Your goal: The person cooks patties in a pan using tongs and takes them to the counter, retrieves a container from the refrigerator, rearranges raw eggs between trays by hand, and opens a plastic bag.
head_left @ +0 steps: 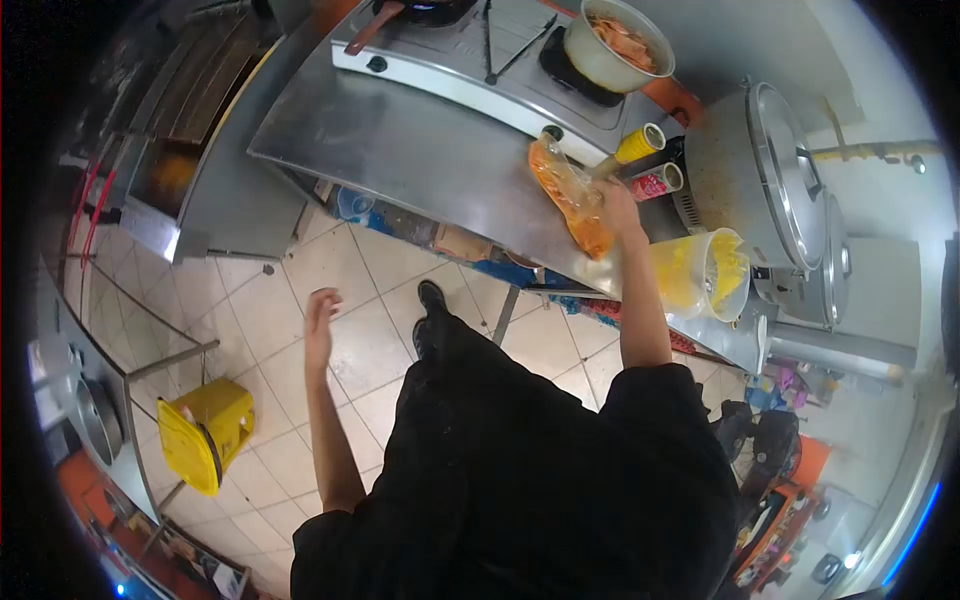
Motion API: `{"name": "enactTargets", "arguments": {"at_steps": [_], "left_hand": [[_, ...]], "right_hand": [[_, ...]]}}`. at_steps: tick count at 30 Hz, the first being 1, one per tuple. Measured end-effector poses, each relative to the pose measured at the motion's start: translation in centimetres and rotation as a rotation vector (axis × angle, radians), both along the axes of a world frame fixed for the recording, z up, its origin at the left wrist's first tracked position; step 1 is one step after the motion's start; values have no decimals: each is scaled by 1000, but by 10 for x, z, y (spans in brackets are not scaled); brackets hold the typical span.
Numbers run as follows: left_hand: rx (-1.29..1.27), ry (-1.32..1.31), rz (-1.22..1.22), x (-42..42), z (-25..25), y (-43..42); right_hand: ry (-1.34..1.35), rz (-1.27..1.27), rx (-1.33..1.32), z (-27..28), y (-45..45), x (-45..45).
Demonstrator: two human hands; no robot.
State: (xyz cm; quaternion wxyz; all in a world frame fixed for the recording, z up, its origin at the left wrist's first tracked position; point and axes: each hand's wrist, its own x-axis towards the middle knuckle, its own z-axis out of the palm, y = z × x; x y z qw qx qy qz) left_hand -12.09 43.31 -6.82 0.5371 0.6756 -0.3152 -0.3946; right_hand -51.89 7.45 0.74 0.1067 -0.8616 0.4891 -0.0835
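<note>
My right hand (618, 208) reaches over the steel counter (400, 150) and grips the upper edge of a clear plastic bag (570, 195) with orange food in it. The bag lies on the counter below the stove's front edge. Close to that hand are a yellow cup stack (640, 143) and a red and white can (657, 181). A clear bucket (708, 275) with yellow smears inside stands to the right of my forearm. My left hand (322, 305) hangs over the tiled floor, fingers loosely apart, holding nothing.
Behind the counter is a stove (500, 80) with a pot of orange food (618, 48), a pan (430, 8) and black tongs (491, 50). Large lidded metal pots (735, 170) stand at the right. A yellow bin (210, 425) is on the floor at the left.
</note>
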Motion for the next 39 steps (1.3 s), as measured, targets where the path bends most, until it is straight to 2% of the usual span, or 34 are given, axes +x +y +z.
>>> {"name": "enactTargets", "arguments": {"at_steps": [2,4,6,7,10,11,13,14,16,17,20,22,23,25,27,28,31,33,35,37,39], "left_hand": [[-83,104,-224,-24,4,-62],[-179,36,-479,-53,5,-123],[-151,-12,-749,-85,17,-175],[-162,-9,-816,-102,25,-195],[-203,-154,-975,-146,40,-240],[-217,-146,-1049,-157,40,-248],[-202,24,-1053,-176,39,-258],[-211,25,-1110,-182,37,-260],[1,301,-1364,-189,33,-256],[5,299,-1407,-185,44,-248],[28,387,-1477,-184,104,-221],[-49,400,-1703,-189,125,-205],[-45,403,-1722,-194,131,-200],[-198,323,-1857,-204,138,-197],[-147,383,-1874,-213,135,-204],[-121,322,-1874,-221,128,-210],[-135,181,-1825,-260,126,-222],[-441,-56,-1609,-300,110,-229],[-566,-158,-1227,-351,94,-233],[-615,-148,-1008,-394,88,-239],[-477,-72,-988,-422,77,-242]], "right_hand": [[-10,-11,-14,10,3,-9],[-105,111,-135,6,6,-28],[-177,-23,-118,25,28,-26],[-256,-107,-93,37,40,-18],[-262,-260,-116,63,68,0],[-234,-298,-114,70,77,7],[-359,-307,-186,83,94,27],[-415,-310,-166,83,103,45],[-503,-427,-86,98,134,64],[-539,-493,-4,112,146,73],[-688,-689,-94,138,191,70],[-703,-795,-146,155,225,54],[-747,-904,-170,173,240,50],[-628,-1079,-137,187,270,28],[-505,-1231,-184,205,286,8],[-493,-1296,-114,214,294,-5],[-375,-1247,-256,220,309,-51],[-308,-1296,-321,224,308,-82],[-181,-1265,-503,198,308,-135],[-233,-1254,-476,188,303,-186],[-249,-1210,-585,180,277,-225]]}}
